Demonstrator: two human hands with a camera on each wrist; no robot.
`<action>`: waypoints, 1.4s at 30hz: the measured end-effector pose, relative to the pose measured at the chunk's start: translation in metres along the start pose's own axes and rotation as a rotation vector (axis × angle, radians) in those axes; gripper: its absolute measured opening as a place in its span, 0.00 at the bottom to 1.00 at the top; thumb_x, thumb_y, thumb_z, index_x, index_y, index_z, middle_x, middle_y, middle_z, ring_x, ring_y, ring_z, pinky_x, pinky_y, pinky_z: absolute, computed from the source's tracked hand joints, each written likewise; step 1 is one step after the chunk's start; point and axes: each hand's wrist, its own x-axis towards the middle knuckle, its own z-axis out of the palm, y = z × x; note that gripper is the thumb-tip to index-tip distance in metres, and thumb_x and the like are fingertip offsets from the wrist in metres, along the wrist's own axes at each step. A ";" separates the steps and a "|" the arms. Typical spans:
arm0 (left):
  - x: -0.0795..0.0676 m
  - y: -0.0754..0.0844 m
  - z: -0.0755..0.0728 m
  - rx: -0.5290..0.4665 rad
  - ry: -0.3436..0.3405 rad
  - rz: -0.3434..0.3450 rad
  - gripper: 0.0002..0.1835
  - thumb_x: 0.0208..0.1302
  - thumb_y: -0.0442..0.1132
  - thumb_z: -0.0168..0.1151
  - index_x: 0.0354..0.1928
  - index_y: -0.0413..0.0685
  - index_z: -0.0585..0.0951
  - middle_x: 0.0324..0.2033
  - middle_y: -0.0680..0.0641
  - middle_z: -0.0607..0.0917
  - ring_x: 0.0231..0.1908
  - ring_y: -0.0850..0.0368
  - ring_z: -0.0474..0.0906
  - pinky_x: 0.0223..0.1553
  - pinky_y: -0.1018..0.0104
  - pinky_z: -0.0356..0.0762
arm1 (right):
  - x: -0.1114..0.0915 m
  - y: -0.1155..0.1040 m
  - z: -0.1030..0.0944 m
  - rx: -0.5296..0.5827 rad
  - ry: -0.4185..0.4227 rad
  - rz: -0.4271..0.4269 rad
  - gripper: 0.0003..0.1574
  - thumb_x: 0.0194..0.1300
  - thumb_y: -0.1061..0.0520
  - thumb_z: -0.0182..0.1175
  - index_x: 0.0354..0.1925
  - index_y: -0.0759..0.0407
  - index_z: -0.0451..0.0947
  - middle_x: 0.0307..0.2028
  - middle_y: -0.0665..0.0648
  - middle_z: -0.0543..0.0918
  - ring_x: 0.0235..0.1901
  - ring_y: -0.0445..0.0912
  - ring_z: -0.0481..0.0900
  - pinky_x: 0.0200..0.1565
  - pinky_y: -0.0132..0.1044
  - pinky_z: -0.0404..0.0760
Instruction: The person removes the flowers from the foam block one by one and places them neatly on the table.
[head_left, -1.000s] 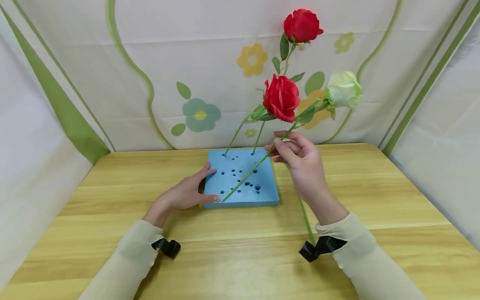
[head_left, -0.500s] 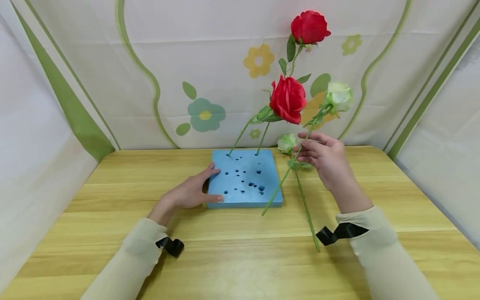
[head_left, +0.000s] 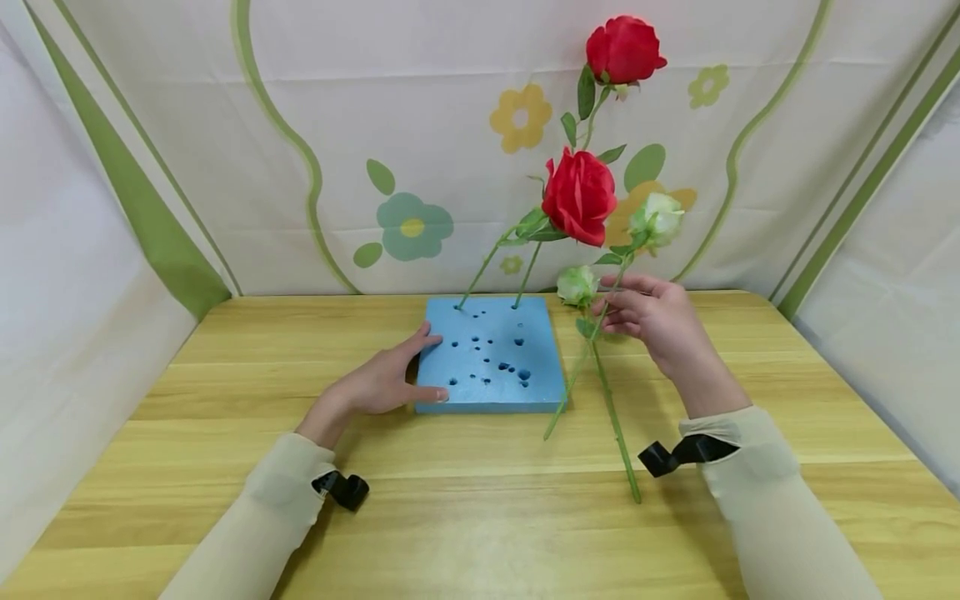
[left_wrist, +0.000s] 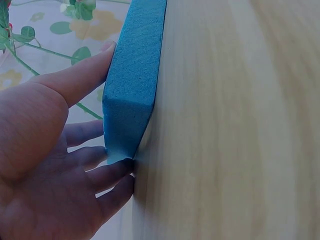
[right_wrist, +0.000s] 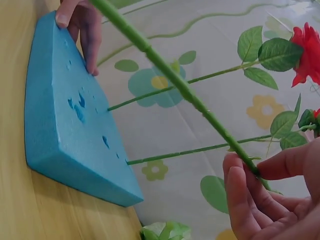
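My right hand pinches the green stem of a pale green-white rose between thumb and fingers. The stem slants down left, its lower end near the front right corner of a blue foam block. In the right wrist view the stem crosses in front of the block. My left hand rests against the block's left side, fingers spread and mostly straight, thumb on its top near the front edge. Two red roses stand in holes at the block's back, leaning right.
Another pale green rose lies on the wooden table to the right of the block, its stem pointing toward the front. Several holes of different sizes dot the block's top. A printed fabric backdrop rises behind the table.
My right hand has moved right with the pale rose, whose stem end left the area over the block's front left. The rose now sits lower and steeper. My left hand stays at the block.
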 end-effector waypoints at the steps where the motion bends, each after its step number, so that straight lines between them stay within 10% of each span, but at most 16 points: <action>1: 0.000 0.000 0.000 0.000 0.000 0.001 0.52 0.69 0.58 0.71 0.86 0.55 0.54 0.87 0.47 0.40 0.86 0.40 0.40 0.83 0.36 0.46 | 0.001 0.001 -0.001 -0.014 -0.006 0.009 0.17 0.80 0.60 0.58 0.63 0.63 0.75 0.34 0.52 0.91 0.32 0.43 0.87 0.39 0.31 0.89; 42: 0.001 -0.001 -0.001 0.000 -0.002 -0.001 0.52 0.69 0.58 0.72 0.86 0.56 0.55 0.87 0.48 0.40 0.86 0.39 0.40 0.83 0.36 0.46 | 0.028 0.046 -0.036 -0.223 -0.169 0.148 0.29 0.84 0.57 0.51 0.72 0.74 0.66 0.37 0.44 0.90 0.39 0.40 0.89 0.40 0.33 0.86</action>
